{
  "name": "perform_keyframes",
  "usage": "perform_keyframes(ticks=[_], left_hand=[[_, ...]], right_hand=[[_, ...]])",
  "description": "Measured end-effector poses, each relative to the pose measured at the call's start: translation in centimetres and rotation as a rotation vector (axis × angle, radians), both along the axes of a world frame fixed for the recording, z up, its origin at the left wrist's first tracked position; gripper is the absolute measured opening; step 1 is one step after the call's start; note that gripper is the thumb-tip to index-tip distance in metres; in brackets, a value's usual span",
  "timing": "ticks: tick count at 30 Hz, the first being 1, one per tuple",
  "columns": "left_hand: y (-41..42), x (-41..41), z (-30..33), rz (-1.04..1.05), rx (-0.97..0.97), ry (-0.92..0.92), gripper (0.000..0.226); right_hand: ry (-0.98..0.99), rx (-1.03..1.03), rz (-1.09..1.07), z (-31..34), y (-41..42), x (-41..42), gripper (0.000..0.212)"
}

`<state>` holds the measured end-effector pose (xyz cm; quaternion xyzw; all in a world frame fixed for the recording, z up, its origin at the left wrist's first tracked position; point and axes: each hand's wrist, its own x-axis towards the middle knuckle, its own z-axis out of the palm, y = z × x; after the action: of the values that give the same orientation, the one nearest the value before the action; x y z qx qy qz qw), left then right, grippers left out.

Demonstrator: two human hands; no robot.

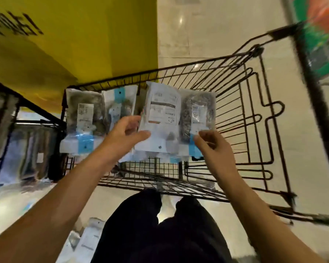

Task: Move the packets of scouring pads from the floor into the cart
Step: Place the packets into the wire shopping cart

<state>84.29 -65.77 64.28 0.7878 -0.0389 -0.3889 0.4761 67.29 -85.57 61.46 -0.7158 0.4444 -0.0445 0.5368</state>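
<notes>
Both hands, left hand (128, 130) and right hand (211, 144), pinch scouring pad packets (162, 111) above the cart (254, 103). Lower them flat beside the packets (84, 114) already inside.

The left half of the cart (235, 103) basket is filled by upright packets of scouring pads (84, 118), and the middle is blocked by two packets (163, 114) held above it between the left hand (125, 133) and the right hand (211, 147). Open room is left in the right half of the basket, bounded by the wire walls. To the left, passage is barred by a dark rack (27, 118) and a yellow panel (65, 44). Bare floor (207, 31) lies open beyond the cart.
</notes>
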Motion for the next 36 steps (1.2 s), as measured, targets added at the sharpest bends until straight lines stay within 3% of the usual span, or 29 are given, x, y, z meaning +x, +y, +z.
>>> perform_keyframes(ticks=[7,17,22,27,36], left_hand=[[7.4,-10.1,2.1,0.176,-0.003,-0.002,0.043],[15.4,-24.1,5.2,0.726,0.018,-0.079,0.026],[20.3,-31.5,4.9,0.976,0.025,-0.067,0.017],[25.7,-40.3,4.1,1.217,0.003,-0.049,0.017],[38.4,-56.7,4.3,1.539,0.015,-0.037,0.016]], right_hand=[[-0.006,0.148,0.295,4.2,3.3,-4.8,0.021],[0.054,0.110,0.900,6.8,8.5,-4.4,0.014],[0.111,0.051,1.120,7.0,13.0,-5.1,0.040],[0.127,0.066,1.223,6.8,19.3,-8.2,0.014],[0.191,0.120,1.429,7.3,37.4,-16.0,0.013]])
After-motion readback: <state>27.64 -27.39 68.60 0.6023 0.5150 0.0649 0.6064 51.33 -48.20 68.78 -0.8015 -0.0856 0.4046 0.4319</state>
